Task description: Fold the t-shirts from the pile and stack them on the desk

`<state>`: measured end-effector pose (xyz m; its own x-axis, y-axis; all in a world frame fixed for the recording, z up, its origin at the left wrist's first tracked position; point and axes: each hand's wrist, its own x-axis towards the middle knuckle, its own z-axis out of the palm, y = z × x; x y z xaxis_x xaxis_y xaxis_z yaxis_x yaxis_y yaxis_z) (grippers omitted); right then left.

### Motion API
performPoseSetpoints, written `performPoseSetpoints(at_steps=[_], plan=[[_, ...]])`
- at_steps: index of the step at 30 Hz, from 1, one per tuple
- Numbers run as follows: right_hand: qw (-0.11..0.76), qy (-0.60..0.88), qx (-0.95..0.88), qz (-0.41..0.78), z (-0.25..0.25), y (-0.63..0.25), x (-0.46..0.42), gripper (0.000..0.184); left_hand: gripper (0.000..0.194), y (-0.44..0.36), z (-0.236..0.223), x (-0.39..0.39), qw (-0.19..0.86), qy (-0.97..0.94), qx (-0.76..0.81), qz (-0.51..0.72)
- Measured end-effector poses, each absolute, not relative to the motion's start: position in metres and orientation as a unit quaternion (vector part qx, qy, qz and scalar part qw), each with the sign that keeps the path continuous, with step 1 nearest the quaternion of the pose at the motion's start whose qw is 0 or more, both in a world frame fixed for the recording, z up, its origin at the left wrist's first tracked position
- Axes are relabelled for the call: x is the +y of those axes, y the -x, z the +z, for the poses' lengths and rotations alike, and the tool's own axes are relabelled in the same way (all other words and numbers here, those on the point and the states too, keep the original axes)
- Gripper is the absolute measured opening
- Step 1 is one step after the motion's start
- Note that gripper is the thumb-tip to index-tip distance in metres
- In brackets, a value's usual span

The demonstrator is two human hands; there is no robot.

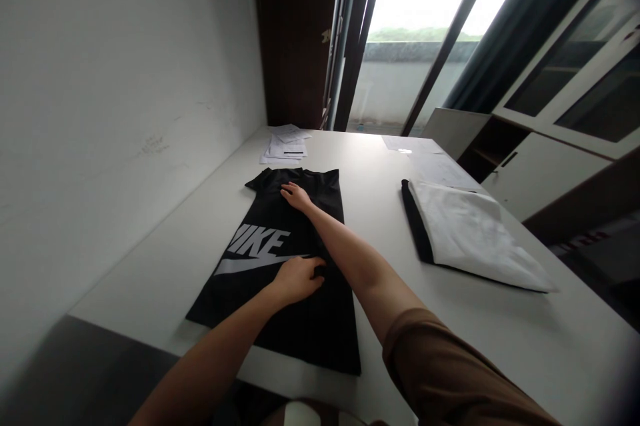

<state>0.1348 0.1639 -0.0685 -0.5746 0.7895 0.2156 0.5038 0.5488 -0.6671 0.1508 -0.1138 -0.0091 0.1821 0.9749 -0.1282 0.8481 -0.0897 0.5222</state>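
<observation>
A black T-shirt [300,319] with a grey NIKE print lies folded lengthwise on the white table, with a corner of fabric sticking out at its far left. My left hand [299,277] is over the middle of it, beside the print, thumb and fingers closed on a bit of the black cloth. Farther up, my right hand [296,197] rests on the shirt near its far end, fingers stretched out and apart, my forearm crossing the shirt's right side.
Loose papers [286,146] lie at the table's far left, and more sheets [410,145] at the far right. A folded white and black garment [470,233] sits on the right of the table [380,213]. A wall [125,113] borders the left side.
</observation>
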Motion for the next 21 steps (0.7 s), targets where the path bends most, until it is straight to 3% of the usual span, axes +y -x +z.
performPoseSetpoints(at_steps=[11, 21], plan=[[0.138, 0.311, -0.931, 0.135, -0.082, -0.152, 0.145, 0.053, 0.041, -0.100, -0.005, -0.090, 0.222, -0.674, 0.688, 0.154], [0.122, 0.337, -0.928, 0.106, -0.082, -0.158, 0.163, 0.053, 0.053, 0.043, -0.034, -0.100, 0.017, -0.547, 0.822, 0.154]])
